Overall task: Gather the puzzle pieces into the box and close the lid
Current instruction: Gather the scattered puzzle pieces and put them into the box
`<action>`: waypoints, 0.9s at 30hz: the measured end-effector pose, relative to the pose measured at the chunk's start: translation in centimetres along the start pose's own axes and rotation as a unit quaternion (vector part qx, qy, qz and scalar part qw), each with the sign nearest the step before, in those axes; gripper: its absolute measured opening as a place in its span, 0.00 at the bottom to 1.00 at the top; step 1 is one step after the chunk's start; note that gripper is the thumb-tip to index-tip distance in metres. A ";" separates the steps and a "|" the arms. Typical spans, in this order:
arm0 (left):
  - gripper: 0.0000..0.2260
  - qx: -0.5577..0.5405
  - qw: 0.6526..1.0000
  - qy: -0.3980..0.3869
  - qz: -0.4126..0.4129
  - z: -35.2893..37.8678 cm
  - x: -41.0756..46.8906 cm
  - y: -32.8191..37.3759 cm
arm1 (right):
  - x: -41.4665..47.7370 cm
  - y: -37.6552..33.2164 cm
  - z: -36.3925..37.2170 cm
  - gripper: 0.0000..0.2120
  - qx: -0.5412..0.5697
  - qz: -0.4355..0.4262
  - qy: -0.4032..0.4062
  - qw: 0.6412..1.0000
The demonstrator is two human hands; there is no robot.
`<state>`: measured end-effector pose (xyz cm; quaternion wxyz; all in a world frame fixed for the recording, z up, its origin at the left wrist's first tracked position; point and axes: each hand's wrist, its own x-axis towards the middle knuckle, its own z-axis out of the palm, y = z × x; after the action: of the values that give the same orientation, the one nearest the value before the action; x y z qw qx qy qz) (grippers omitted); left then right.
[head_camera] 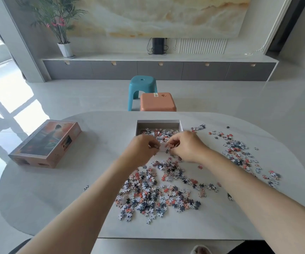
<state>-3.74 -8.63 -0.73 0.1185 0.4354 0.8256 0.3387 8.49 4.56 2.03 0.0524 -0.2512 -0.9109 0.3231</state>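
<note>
An open white box (159, 122) sits at the far middle of the table with several puzzle pieces inside. Its picture-printed lid (45, 143) lies apart at the left. A large heap of loose puzzle pieces (153, 191) covers the table in front of me, with more scattered at the right (238, 153). My left hand (142, 149) and my right hand (186, 147) hover at the box's near wall, fingers curled, each pinching a few pieces. A piece hangs below my right fingertips.
The oval white table (56, 198) has a curved edge all round. A teal stool (142, 88) and an orange stool (158, 104) stand beyond its far edge. A low grey cabinet (159, 70) and a potted plant (60, 24) line the back wall.
</note>
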 end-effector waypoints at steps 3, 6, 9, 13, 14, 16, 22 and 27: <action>0.05 -0.005 0.999 0.032 -0.018 -1.6 2.3 0.8 | 1.9 -1.1 -1.6 0.08 0.020 -0.012 0.045 0.999; 0.04 0.020 0.997 0.071 -0.029 -2.4 4.5 1.5 | 4.2 -1.8 -2.4 0.09 0.007 -0.010 0.100 0.995; 0.11 0.021 0.996 0.071 -0.048 -2.5 5.7 1.4 | 5.5 -1.9 -2.2 0.15 -0.031 -0.009 0.060 0.998; 0.11 0.058 0.994 0.085 -0.022 -2.3 5.3 0.6 | 5.8 -1.4 -1.6 0.20 -0.080 -0.016 0.005 0.997; 0.10 0.053 0.994 0.099 -0.014 -2.3 4.9 0.4 | 5.7 -1.3 -1.5 0.21 -0.070 -0.022 0.021 0.997; 0.09 0.040 0.992 0.122 0.002 -2.4 4.2 -0.2 | 5.2 -1.5 -1.1 0.19 -0.053 -0.057 0.064 0.995; 0.10 0.021 0.997 0.057 0.043 -2.5 2.1 -1.1 | 2.5 -2.9 1.6 0.17 -0.011 -0.160 0.058 0.985; 0.10 0.053 0.992 0.099 0.057 -3.7 -1.1 -2.1 | 0.8 -3.5 3.3 0.12 -0.051 -0.116 -0.034 0.991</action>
<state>-6.24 -12.05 0.55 -0.0065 0.4519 0.8240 0.3418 5.42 0.75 1.52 0.0462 -0.1348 -0.9506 0.2759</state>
